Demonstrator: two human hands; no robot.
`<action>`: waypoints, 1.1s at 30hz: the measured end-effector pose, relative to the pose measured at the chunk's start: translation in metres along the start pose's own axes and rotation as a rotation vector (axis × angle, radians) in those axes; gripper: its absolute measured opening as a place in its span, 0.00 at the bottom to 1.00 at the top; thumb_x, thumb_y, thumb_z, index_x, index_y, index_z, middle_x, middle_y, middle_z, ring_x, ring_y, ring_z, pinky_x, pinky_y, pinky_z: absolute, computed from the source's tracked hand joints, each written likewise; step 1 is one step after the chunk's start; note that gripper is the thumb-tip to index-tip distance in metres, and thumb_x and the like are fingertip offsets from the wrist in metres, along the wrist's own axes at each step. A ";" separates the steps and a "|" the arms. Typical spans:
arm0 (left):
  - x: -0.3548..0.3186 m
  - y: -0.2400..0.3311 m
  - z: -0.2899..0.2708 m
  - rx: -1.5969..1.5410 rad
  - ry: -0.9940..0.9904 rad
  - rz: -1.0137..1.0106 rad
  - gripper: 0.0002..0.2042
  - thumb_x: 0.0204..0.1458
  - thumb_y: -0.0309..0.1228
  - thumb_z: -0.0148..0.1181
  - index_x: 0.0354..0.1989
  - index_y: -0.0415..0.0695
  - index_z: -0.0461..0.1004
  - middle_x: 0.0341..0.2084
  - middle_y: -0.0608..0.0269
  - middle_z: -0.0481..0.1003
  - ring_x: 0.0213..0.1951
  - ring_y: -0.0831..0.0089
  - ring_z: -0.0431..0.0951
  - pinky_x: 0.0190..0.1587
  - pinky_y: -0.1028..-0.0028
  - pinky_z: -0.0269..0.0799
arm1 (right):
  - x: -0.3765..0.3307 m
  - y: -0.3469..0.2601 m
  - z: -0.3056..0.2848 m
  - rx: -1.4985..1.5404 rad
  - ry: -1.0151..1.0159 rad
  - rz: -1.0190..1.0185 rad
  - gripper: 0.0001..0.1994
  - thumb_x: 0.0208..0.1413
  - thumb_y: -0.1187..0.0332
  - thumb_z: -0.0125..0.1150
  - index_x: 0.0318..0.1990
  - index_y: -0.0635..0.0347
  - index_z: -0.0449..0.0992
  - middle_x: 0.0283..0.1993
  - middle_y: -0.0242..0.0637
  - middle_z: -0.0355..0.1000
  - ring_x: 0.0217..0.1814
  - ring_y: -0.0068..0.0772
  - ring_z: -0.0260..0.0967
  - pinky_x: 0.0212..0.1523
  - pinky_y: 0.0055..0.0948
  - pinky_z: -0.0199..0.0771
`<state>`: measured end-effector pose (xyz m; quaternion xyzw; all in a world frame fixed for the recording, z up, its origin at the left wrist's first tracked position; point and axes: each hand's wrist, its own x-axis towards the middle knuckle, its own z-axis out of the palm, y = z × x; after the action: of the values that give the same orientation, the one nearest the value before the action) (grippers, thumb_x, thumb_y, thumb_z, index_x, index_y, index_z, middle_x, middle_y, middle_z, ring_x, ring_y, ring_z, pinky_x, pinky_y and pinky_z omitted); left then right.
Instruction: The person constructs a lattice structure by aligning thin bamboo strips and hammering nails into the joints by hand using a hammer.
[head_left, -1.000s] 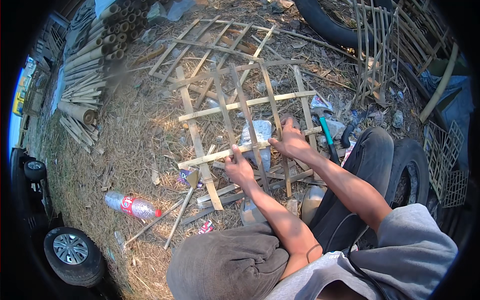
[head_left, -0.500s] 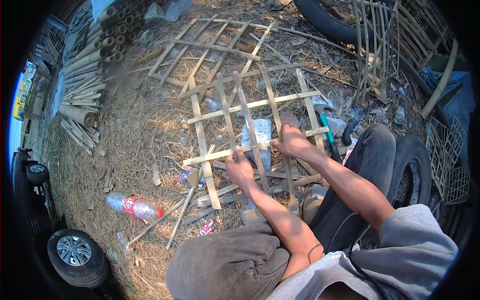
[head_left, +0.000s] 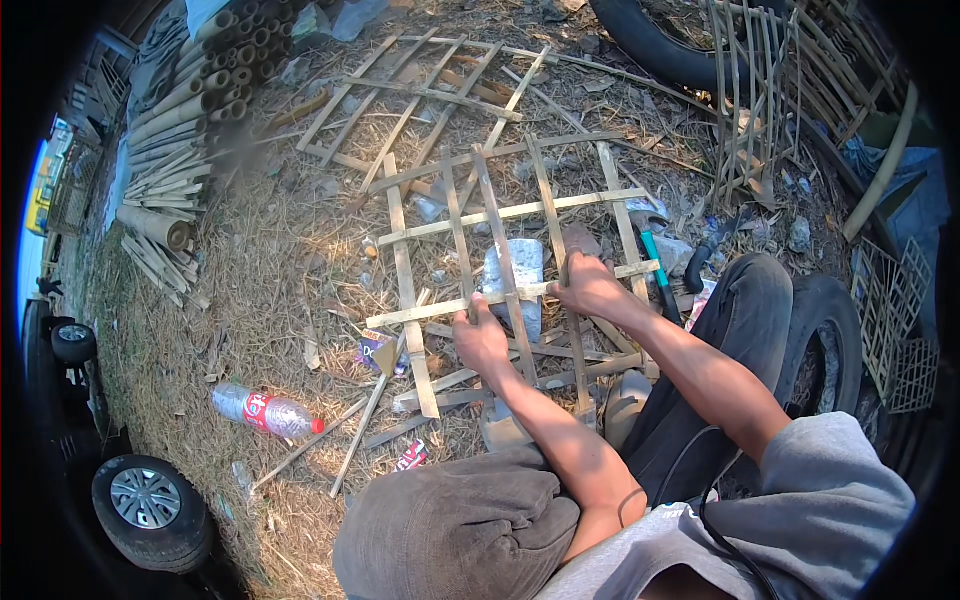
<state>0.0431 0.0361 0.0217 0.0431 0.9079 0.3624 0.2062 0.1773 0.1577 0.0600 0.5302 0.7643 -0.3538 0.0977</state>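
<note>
A lattice (head_left: 403,262) of flat bamboo slats lies in front of me, its near part over a pale stone block (head_left: 532,260). My left hand (head_left: 483,345) is closed on the near crosswise bamboo slat (head_left: 415,314), thumb on top, between two lengthwise slats. Further right, my right hand (head_left: 592,292) grips the same slat where it crosses a lengthwise one. Part of its fingers is hidden. A brownish lump (head_left: 580,241) shows just beyond that hand; I cannot tell what it is. Right of the lattice lies a hammer (head_left: 655,262) with a teal handle.
Another bamboo lattice (head_left: 432,92) lies beyond. Bamboo poles (head_left: 170,125) are stacked at the far left. A plastic bottle (head_left: 265,410) and loose sticks (head_left: 362,435) lie near my left knee. Tyres (head_left: 835,340) and standing bamboo frames (head_left: 745,110) are on the right; a vehicle wheel (head_left: 150,500) is at left.
The held lattice has shifted very slightly to the right. Both hands keep their grip on the near crosswise slat.
</note>
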 end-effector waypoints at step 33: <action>0.009 -0.013 -0.011 -0.146 0.119 -0.053 0.31 0.59 0.60 0.55 0.32 0.36 0.80 0.21 0.49 0.77 0.28 0.47 0.76 0.36 0.53 0.68 | -0.014 -0.016 -0.019 0.079 0.032 -0.228 0.28 0.52 0.51 0.72 0.47 0.71 0.77 0.39 0.59 0.78 0.47 0.57 0.78 0.48 0.46 0.75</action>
<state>0.0316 0.0213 0.0169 -0.0178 0.8905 0.4240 0.1640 0.1736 0.1563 0.0884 0.4488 0.8064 -0.3843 0.0237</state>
